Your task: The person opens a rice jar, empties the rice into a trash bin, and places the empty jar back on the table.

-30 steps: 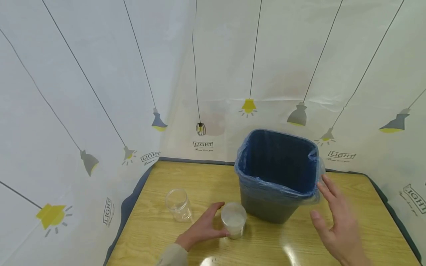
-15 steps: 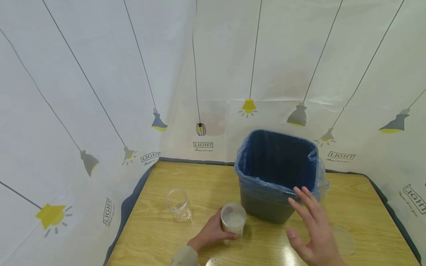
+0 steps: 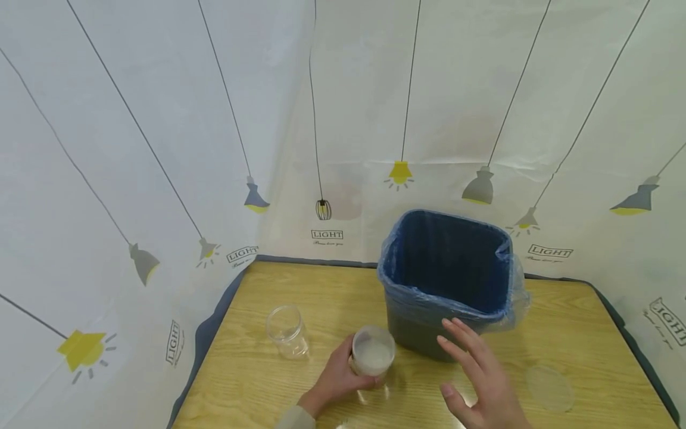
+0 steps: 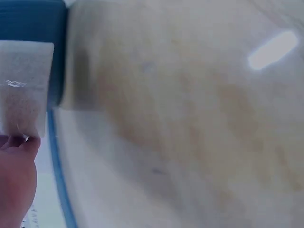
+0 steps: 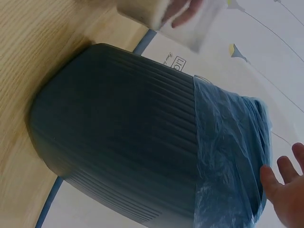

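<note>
My left hand (image 3: 340, 374) grips a clear plastic cup (image 3: 373, 351) with pale contents, thumb across its near side. It stays upright close over the table. In the left wrist view the fingers and thumb hold its lower end. My right hand (image 3: 485, 378) hovers to the right of the cup, before the bin, fingers spread and holding nothing. Just behind the cup stands a dark waste bin (image 3: 423, 333) lined with a blue plastic bag (image 3: 445, 307). In the right wrist view the right fingers (image 5: 270, 183) overlap the bag's edge.
A second clear cup (image 3: 287, 331) stands on the wooden table (image 3: 321, 286) to the left. A round translucent lid (image 3: 549, 388) lies flat at the right. Behind the table hangs a lamp-printed cloth (image 3: 354, 119).
My left hand has closed around the cup and raised it slightly. The right hand has moved left and nearer from the bin's right side, uncovering the round lid.
</note>
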Motion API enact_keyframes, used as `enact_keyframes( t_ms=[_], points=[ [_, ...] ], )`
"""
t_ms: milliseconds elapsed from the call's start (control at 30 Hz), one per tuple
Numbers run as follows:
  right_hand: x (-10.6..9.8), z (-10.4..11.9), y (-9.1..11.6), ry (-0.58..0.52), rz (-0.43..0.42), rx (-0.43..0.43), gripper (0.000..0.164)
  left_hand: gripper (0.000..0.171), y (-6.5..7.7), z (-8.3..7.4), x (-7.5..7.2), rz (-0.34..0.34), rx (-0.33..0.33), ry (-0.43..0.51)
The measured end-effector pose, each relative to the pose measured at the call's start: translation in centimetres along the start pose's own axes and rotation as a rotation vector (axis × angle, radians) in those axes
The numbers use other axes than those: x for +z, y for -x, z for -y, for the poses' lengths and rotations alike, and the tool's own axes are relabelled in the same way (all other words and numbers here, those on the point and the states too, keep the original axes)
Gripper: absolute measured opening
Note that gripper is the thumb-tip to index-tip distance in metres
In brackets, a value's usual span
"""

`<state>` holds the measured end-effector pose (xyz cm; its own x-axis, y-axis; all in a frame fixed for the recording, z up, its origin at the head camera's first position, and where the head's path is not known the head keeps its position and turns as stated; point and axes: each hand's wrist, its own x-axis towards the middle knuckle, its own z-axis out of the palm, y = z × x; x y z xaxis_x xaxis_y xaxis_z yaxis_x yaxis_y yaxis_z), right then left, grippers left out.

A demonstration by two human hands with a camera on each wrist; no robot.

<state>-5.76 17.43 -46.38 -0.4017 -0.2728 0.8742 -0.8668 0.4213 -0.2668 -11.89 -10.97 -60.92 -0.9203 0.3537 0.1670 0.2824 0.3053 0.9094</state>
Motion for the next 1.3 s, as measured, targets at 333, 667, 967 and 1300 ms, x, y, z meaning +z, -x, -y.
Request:
enact_keyframes(
  t_ms=[333,667,967,1300],
  points=[
    [0.6,0.5,-0.4,-0.020,0.031,0.031,0.055,0.085,-0.8,-4.7,-0.9,-0.129,0.162,-0.047],
    [0.8,0.0,-0.9,-0.019,0.054,0.077,0.060,0.086,-1.5,-9.1,-1.1,-0.130,0.225,-0.047],
    [-0.1,0.4,-2.4,0.018,0.162,0.251,0.057,0.089,-1.8,-12.4,-1.4,-0.144,0.236,-0.177],
    [-0.4,1.0,-4.0,0.098,0.220,0.390,0.068,0.094,-2.6,-15.3,-1.0,-0.210,0.337,-0.423]
  ],
)
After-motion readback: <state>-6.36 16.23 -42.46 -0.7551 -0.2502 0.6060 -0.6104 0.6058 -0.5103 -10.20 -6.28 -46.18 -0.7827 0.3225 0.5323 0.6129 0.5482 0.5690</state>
